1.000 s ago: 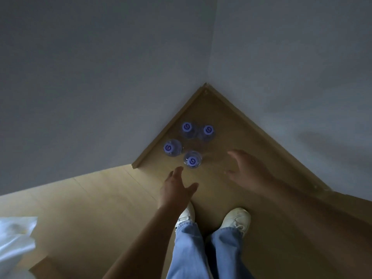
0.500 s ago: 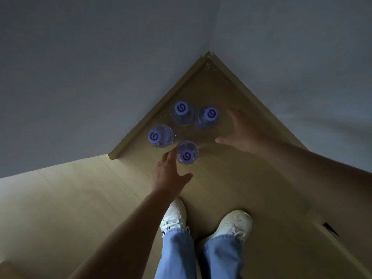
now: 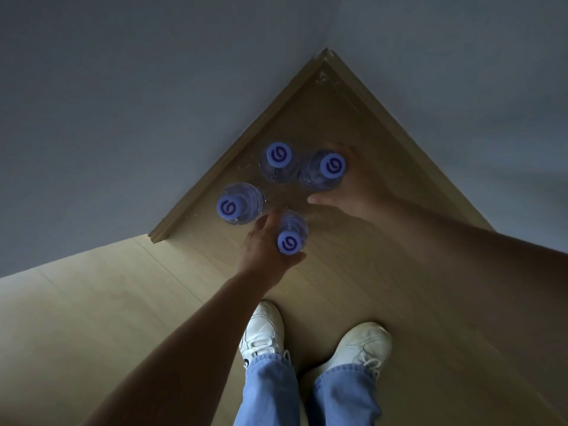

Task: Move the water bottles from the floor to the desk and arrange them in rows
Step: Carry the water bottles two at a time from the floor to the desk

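Observation:
Several clear water bottles with purple caps stand upright on the wooden floor in a wall corner. My left hand (image 3: 258, 247) wraps around the nearest bottle (image 3: 289, 241), fingers on its far left side and thumb below it. My right hand (image 3: 359, 192) curls around the right-hand bottle (image 3: 332, 165), thumb in front and fingertips behind it. Two more bottles, one at the back (image 3: 278, 154) and one on the left (image 3: 229, 207), stand untouched. No desk shows in this view.
Grey walls meet at the corner, edged by a wooden skirting board (image 3: 233, 149). My white shoes (image 3: 261, 330) and blue jeans stand just behind the bottles on the wooden floor (image 3: 123, 302). The light is dim.
Both hands have reached forward and closed around a bottle each, left on the nearest, right on the right-hand one. The view has moved closer to the corner.

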Demonstrator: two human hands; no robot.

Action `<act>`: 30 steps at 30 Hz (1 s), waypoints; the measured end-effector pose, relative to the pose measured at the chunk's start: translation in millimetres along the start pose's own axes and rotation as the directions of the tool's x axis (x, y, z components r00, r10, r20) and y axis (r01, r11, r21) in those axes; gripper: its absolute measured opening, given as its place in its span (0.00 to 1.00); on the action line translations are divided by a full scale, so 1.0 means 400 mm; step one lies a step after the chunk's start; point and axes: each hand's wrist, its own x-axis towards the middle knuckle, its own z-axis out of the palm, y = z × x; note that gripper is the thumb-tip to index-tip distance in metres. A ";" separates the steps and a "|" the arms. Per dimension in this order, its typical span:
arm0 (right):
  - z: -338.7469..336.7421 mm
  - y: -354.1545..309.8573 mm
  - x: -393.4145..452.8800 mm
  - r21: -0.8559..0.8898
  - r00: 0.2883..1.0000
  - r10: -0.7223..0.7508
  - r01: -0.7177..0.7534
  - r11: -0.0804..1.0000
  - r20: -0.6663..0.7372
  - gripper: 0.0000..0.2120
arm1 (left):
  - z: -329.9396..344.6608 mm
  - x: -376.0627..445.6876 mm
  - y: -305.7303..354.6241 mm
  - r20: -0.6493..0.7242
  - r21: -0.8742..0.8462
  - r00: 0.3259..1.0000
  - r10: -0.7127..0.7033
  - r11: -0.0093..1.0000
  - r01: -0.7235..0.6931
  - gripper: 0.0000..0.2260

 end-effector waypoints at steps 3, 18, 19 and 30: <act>-0.001 -0.001 0.001 0.071 0.998 0.038 -0.035 0.997 -0.045 0.38 | -0.006 -0.008 0.007 -0.001 -0.038 1.000 0.031 0.999 -0.031 0.38; -0.094 -0.075 -0.305 0.033 0.995 0.102 -0.101 0.994 -0.019 0.39 | -0.087 -0.205 0.066 -0.058 0.101 0.998 -0.001 0.995 0.007 0.37; -0.105 -0.097 -0.334 0.022 0.995 0.099 -0.099 0.995 -0.016 0.39 | -0.099 -0.231 0.077 -0.063 0.112 0.998 -0.002 0.994 0.009 0.36; -0.244 -0.407 -0.672 -0.140 0.989 -0.110 0.124 0.982 0.102 0.37 | -0.255 -0.605 0.212 -0.254 -0.061 0.949 -0.188 0.982 0.178 0.27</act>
